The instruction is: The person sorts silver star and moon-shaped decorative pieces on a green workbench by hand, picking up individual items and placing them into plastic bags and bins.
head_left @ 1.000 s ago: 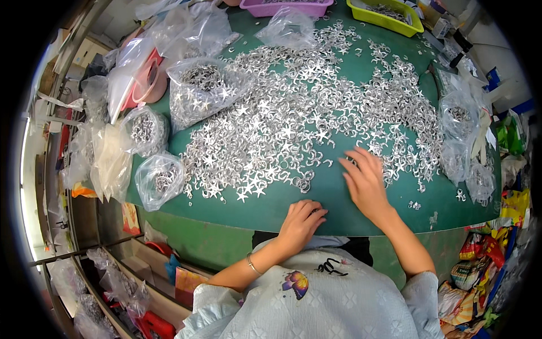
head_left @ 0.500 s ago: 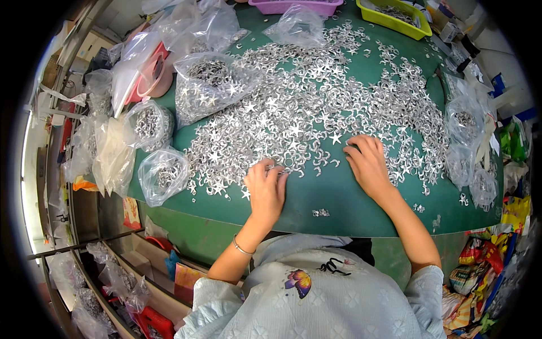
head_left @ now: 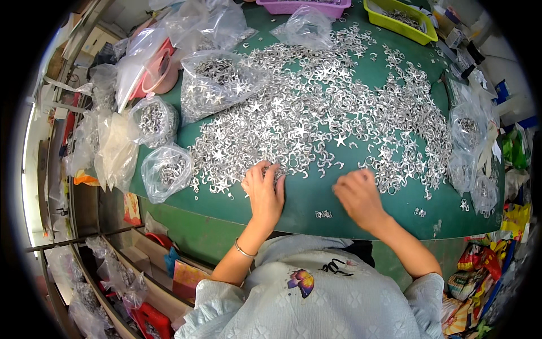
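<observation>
While the left hand point(head_left: 264, 189) pinches closed on a few silver stars point(head_left: 316, 118) at the heap's near edge on the green surface point(head_left: 316, 198), the right hand point(head_left: 357, 195) lies loosely open beside it—light, stiff, slippery bits, best nipped by their points.

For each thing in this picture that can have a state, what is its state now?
Left hand: fingers curled on silver pieces at the pile's near edge.
Right hand: palm down on the green table, blurred.
Silver star pieces: spread loose over the table.
Clear bags: partly filled, mouths open.
Yellow tray: holds pieces.
</observation>
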{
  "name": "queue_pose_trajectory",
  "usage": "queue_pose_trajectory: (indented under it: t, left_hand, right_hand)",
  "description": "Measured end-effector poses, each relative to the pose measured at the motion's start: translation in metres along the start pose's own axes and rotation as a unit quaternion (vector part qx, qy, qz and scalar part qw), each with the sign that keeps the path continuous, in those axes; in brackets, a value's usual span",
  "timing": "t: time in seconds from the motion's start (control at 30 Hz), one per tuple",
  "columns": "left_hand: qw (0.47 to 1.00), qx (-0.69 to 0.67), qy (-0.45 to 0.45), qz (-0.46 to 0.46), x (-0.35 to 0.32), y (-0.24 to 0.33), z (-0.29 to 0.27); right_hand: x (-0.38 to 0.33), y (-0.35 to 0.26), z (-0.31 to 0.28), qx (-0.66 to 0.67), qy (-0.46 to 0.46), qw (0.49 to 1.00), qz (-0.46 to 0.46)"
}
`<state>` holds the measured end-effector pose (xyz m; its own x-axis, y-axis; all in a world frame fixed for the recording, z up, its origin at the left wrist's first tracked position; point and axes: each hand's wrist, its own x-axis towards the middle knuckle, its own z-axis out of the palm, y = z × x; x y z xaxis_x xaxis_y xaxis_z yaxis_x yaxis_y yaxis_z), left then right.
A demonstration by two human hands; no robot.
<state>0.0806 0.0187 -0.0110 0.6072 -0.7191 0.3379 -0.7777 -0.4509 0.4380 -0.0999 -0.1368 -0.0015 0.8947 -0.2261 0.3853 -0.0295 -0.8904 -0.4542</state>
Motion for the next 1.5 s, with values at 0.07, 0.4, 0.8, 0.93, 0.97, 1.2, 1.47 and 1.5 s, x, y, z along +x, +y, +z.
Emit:
queue_pose_trajectory:
  t: [0.07,0.4,0.8,0.93,0.97,1.2,1.47,1.5]
  left_hand:
    - [1.0,-0.009,0.013,0.019,0.001,0.004,0.003]
    - [0.988,0.0,-0.069,0.137,0.014,0.016,0.016]
    - [0.997,0.03,0.04,0.061,0.03,-0.01,0.004]
    - [0.993,-0.009,-0.014,0.12,0.028,0.01,0.01]
    - [0.994,-0.002,-0.011,0.11,0.027,0.01,0.009]
    - [0.995,-0.035,-0.041,0.085,0.019,0.013,0.016]
    - [0.993,0.013,-0.032,0.114,0.032,0.015,0.028]
    - [0.994,0.017,-0.022,0.105,0.034,0.012,0.027]
  right_hand:
    - [-0.001,-0.003,0.0,0.089,-0.054,0.995,-0.001]
    - [0.07,0.048,0.031,-0.07,0.036,0.996,0.041]
    - [0.019,0.024,-0.001,-0.048,0.012,0.998,0.041]
    - [0.019,0.019,0.003,-0.041,-0.078,0.996,-0.009]
    - [0.015,0.026,-0.002,-0.064,-0.06,0.996,0.012]
    - [0.005,0.052,-0.022,-0.098,0.077,0.986,0.11]
    - [0.033,0.04,0.004,-0.083,0.058,0.99,0.1]
    - [0.029,0.036,0.0,-0.09,0.049,0.99,0.099]
